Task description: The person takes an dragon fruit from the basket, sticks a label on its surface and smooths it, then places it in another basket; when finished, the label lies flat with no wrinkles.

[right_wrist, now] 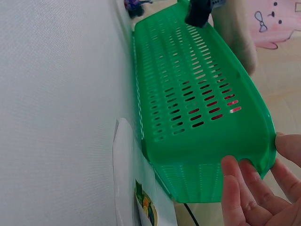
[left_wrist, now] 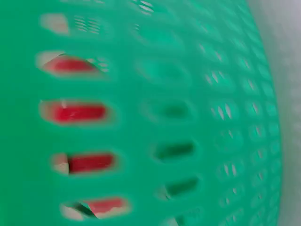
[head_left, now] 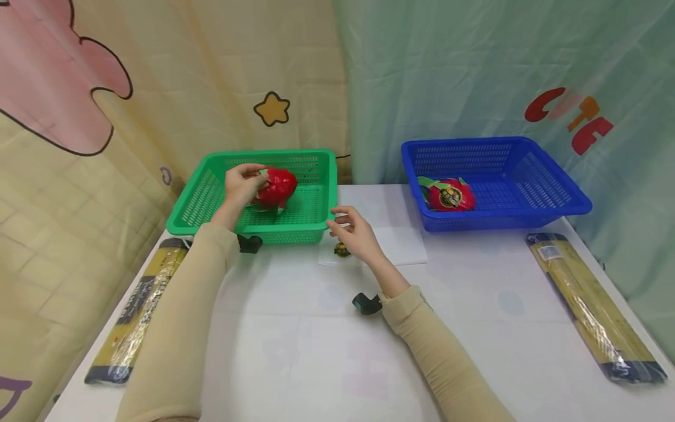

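Inside the green basket (head_left: 316,227), my left hand (head_left: 244,186) pinches the leafy end of a shiny red dragon fruit (head_left: 280,186). Red patches of the fruit (left_wrist: 80,113) show through the basket's slots in the left wrist view, where the left hand itself is mostly hidden. My right hand (head_left: 355,235) grips the basket's front right corner, the thumb (right_wrist: 289,147) on one side of the rim and the fingertips (right_wrist: 230,165) on the other. Another red fruit with green leaves and a round label (head_left: 450,194) lies in the blue basket (head_left: 501,220).
A white sheet or bag (head_left: 395,246) with a round printed label (head_left: 341,250) lies under and beside my right hand. Long yellow-and-navy packets lie at the left (head_left: 139,305) and right (head_left: 596,310) table edges. Printed curtains (head_left: 443,70) hang close behind the baskets.
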The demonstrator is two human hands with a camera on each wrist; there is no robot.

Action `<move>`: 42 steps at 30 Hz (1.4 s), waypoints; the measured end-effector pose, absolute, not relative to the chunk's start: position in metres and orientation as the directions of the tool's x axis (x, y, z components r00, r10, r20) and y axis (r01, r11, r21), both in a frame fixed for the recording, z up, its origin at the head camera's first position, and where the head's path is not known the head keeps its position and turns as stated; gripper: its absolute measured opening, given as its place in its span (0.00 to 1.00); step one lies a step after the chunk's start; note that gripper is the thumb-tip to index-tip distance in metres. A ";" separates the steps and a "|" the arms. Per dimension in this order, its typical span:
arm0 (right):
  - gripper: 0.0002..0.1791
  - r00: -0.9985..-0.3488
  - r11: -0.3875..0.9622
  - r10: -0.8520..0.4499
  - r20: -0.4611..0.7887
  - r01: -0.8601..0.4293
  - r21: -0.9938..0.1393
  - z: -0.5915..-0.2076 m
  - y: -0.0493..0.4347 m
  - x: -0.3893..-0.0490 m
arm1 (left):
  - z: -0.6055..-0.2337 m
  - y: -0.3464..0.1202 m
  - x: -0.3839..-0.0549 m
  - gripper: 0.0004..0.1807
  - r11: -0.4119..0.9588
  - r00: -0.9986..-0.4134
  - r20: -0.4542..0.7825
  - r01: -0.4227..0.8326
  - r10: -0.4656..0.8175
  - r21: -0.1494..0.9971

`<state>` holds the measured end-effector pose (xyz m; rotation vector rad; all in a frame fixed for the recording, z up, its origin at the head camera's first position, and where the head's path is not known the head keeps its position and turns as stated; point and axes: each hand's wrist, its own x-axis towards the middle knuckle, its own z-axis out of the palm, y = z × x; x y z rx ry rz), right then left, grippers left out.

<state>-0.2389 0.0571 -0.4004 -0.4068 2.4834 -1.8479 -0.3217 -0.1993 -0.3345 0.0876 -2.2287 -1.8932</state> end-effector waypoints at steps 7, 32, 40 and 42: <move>0.22 -0.963 0.314 -0.213 0.163 -0.226 -0.922 -0.399 0.059 -0.236 | -0.305 -0.192 -0.301 0.13 -0.059 -0.951 0.199 0.218 -0.237 0.974; 0.42 -0.857 0.053 -0.210 0.470 -0.490 -0.870 -0.353 0.139 -0.128 | -0.298 -0.073 -0.138 0.14 -0.123 -0.728 0.597 0.595 0.336 0.794; 0.36 -0.927 -0.076 -0.278 0.251 -0.239 -0.968 -0.401 0.172 -0.123 | -0.341 -0.069 -0.131 0.16 0.103 -0.720 0.571 0.652 0.395 0.751; 0.36 -0.919 -0.121 -0.300 0.254 -0.228 -0.966 -0.411 0.178 -0.123 | -0.354 -0.073 -0.132 0.19 0.194 -0.721 0.575 0.673 0.386 0.714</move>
